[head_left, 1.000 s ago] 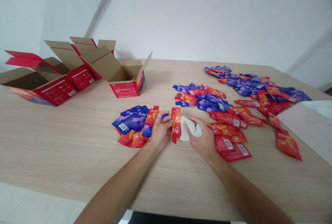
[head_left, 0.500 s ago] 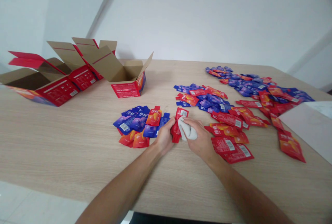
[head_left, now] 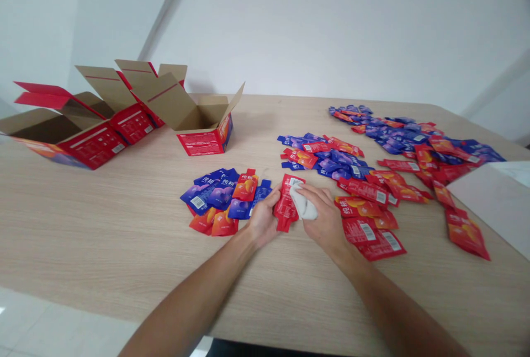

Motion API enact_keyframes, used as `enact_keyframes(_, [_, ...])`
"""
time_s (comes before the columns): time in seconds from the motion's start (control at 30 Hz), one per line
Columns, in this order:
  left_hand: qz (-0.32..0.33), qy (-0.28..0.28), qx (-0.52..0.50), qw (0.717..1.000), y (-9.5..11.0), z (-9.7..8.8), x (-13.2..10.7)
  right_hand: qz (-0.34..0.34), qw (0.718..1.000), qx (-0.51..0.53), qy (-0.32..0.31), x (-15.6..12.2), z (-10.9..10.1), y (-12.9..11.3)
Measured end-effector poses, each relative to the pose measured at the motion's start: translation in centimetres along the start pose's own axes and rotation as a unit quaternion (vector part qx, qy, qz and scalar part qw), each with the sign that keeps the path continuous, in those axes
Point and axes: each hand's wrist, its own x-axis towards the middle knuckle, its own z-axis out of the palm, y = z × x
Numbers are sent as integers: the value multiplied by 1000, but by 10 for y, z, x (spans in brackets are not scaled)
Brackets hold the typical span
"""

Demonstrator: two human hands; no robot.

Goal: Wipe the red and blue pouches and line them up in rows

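Observation:
My left hand (head_left: 261, 219) is closed on a red pouch (head_left: 286, 205), holding it tilted just above the wooden table (head_left: 103, 224). My right hand (head_left: 325, 219) grips a white cloth (head_left: 303, 206) and presses it against the pouch's face. A small pile of blue and red pouches (head_left: 221, 198) lies just left of my left hand. Red pouches (head_left: 366, 224) lie right beside my right hand.
Several open red cardboard boxes (head_left: 199, 125) stand at the back left. More blue and red pouches (head_left: 327, 157) lie in the middle, and a long spread of pouches (head_left: 418, 142) runs to the back right. A white sheet (head_left: 492, 202) lies at the right edge.
The red pouch has gone from upright to tilted, turned so its back faces up, and the cloth has moved along it. Both hands stayed in about the same place.

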Motion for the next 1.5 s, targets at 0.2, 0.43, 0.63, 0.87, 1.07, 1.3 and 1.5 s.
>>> enact_keyframes(0.2, [27,16,2,1000,0,-2,2,-62,992,62,-96,-3,6,-6])
enact_keyframes(0.43, [-27,-31,26,999,-2,-3,-1,19,1000,0,-1,5,-3,7])
enact_keyframes(0.63, [-25,-32,76,996,-4,-4,-1,-44,996,56,-47,4,0,-10])
enact_keyframes(0.87, [174,-30,389,904,7,-6,-2,-1,997,43,-71,1,1,-9])
enact_keyframes(1.07, [289,38,739,608,13,-25,6,54,992,-11,-113,-1,10,5])
enact_keyframes(1.3, [239,24,844,479,14,-37,12,78,987,-33,-136,-4,13,10])
enact_keyframes(1.5, [208,136,892,377,26,-39,4,100,984,-38,-144,-3,13,9])
